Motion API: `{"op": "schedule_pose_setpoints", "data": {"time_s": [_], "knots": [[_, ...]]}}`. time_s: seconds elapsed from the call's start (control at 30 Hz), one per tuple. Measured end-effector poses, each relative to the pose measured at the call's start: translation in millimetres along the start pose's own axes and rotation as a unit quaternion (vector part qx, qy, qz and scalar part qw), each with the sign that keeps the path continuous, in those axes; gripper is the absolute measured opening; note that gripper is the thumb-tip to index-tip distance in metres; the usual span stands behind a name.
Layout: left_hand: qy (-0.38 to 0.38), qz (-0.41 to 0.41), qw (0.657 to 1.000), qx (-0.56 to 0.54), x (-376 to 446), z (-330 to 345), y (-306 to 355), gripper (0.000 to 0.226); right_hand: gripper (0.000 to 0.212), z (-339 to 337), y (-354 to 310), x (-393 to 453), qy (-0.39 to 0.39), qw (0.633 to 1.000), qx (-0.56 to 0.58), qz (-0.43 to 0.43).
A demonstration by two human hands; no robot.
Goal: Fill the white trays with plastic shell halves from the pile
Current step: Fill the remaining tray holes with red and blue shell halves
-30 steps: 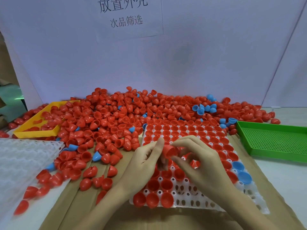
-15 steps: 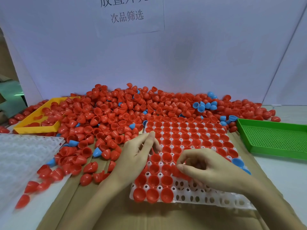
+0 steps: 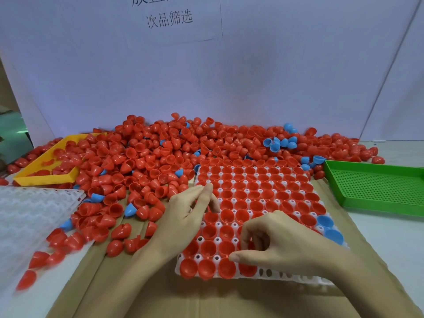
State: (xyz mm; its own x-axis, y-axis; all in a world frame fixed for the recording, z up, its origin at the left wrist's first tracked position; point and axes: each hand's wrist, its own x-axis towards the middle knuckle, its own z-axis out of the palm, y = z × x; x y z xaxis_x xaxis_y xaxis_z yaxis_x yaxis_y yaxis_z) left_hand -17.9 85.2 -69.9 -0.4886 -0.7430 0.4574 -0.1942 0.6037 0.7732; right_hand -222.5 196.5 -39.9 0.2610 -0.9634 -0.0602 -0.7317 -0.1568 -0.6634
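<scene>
Pile (image 3: 160,161) crowds white tray (image 3: 286,277); green tray (image 3: 376,189) right, yellow tray (image 3: 43,175) left.

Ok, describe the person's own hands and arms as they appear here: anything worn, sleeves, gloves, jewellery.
Both are bare. The left hand and the right hand wear no gloves, and no ring, watch or bracelet shows. The forearms are uncovered down to the bottom edge of the picture, so no sleeve is in view. The nails look short and unpainted, as far as the picture shows.
</scene>
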Motion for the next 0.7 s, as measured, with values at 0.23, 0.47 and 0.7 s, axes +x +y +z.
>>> {"op": "schedule_pose_setpoints", "data": {"time_s": [0.23,0.47,0.7], "knots": [[-0.028,0.025,0.998,0.042,2.0,-3.6,-2.8,0.048,0.038,-1.5,0.1,-0.9,0.003,1.0,0.012,0.0],[0.02,0.004,0.998,0.065,17.7,-13.6,-20.3,0.025,0.037,-2.0,-2.5,0.5,0.028,0.999,0.019,-0.022],[0.075,-0.083,0.957,0.268,87.4,-46.1,-81.8,0.019,0.043,-9.5,4.8,-2.0,0.111,0.988,0.098,-0.049]]}}
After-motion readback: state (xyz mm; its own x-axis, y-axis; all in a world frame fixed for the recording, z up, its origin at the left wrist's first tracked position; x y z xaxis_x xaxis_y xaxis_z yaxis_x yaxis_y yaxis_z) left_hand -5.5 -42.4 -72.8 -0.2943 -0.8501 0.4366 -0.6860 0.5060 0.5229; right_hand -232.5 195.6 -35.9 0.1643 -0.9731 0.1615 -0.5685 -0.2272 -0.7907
